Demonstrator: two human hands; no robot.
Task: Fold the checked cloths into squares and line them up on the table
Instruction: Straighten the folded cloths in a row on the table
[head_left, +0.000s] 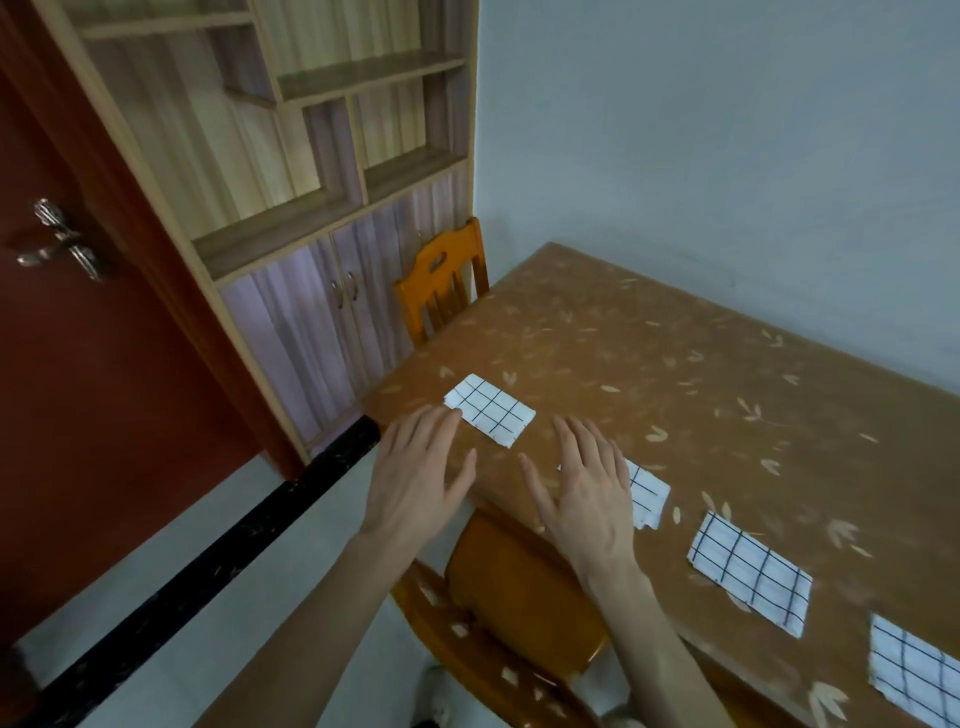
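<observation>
Both hands hover flat with fingers spread, holding nothing: the left hand (418, 470) has its fingertips at the near edge of a folded checked cloth (491, 409), while the right hand (584, 486) partly covers a second cloth (647, 498). Two more folded cloths (750, 571) (917, 670) continue the row along the tabletop (649, 353). A wooden chair (511, 613) sits below the hands.

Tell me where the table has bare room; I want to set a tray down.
The table is bare from the wall back to the cloth row. Crowded: its near edge, where four folded cloths line up, with both hands there.
</observation>
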